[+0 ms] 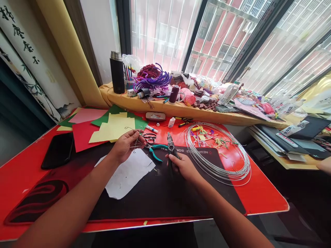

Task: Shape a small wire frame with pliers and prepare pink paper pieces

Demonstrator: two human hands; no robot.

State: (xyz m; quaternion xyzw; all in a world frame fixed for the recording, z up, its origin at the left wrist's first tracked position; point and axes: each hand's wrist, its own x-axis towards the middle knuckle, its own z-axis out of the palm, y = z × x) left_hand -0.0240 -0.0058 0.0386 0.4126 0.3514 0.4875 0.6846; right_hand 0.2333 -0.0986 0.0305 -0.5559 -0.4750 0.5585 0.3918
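Gripping pliers (171,146), bent wire (135,143); mat (160,198) partly reads "NEWM".

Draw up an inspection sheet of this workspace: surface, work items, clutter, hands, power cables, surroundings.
Surface: red table, partly covered by a dark mat.
Work items: bent wire; black-handled pliers; wire coil, partly on the mat; teal pliers; scissors; white paper.
Clutter: coloured sheets and a black device at left; colourful scraps inside the coil.
Hands: left hand holds the bent wire; right hand holds the black-handled pliers.
Power cables: nothing seen.
Surroundings: crowded ledge with flask and pink yarn; barred window; someone else's hand or arm, cut off at right.
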